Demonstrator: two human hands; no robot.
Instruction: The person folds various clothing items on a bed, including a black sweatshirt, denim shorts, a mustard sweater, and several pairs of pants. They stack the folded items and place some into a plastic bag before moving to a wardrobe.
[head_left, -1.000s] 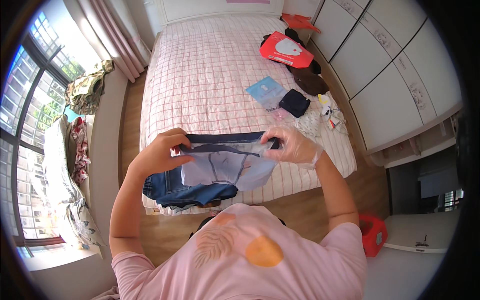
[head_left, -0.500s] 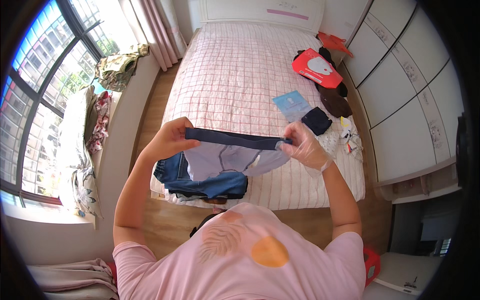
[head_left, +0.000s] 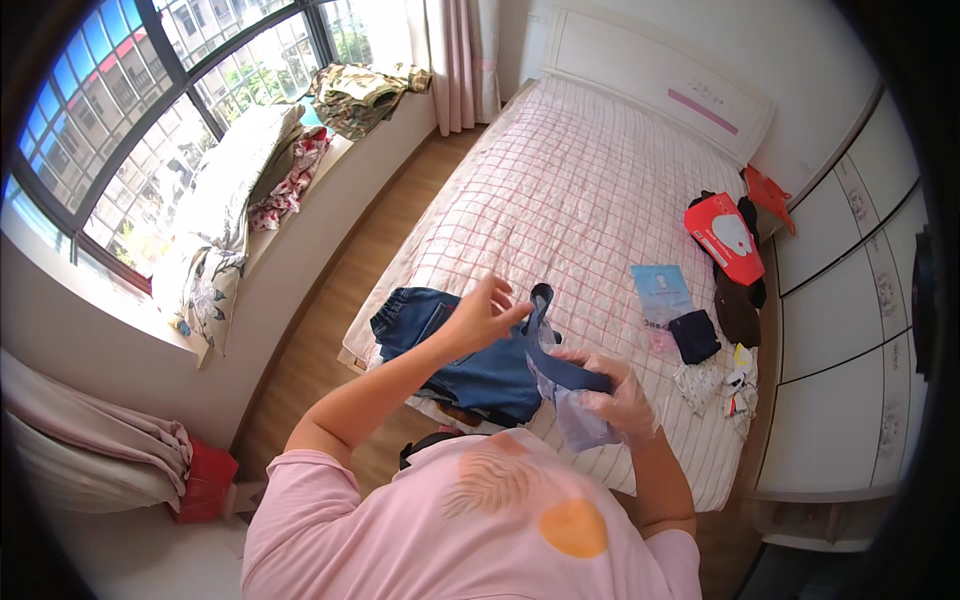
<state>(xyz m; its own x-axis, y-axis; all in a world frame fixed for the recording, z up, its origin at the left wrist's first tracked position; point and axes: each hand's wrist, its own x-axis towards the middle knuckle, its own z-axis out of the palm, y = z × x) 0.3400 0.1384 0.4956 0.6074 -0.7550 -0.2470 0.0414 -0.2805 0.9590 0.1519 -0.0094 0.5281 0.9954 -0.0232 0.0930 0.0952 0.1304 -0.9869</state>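
A person in a pink shirt stands at the foot of a bed [head_left: 560, 210] covered with a pink checked quilt. Both hands hold one small garment, pale blue underwear [head_left: 568, 395] with a dark navy waistband, lifted above the near edge of the bed.

The left hand [head_left: 485, 312] is raised, its fingers [head_left: 515, 312] pinched on one end of the dark waistband, which loops just beside the fingertips. From there the band runs down and to the right into the right hand [head_left: 618, 392], whose fingers [head_left: 590, 357] are curled closed around the bunched pale fabric and the other end of the band (this hand seems to wear a thin clear glove). The pale cloth hangs out below the right hand, toward the person's chest.

Under the left forearm lie folded blue jeans [head_left: 460, 350], spread on the bed corner, not touched by either hand. Farther right on the quilt, well apart from the hands, are a light blue flat packet [head_left: 662, 292], a small dark folded cloth [head_left: 695, 335], a red and white box [head_left: 725, 238] and a few small white items [head_left: 715, 385] near the bed's right edge. Along the window sill at left lie piled bedding and clothes [head_left: 240, 190].
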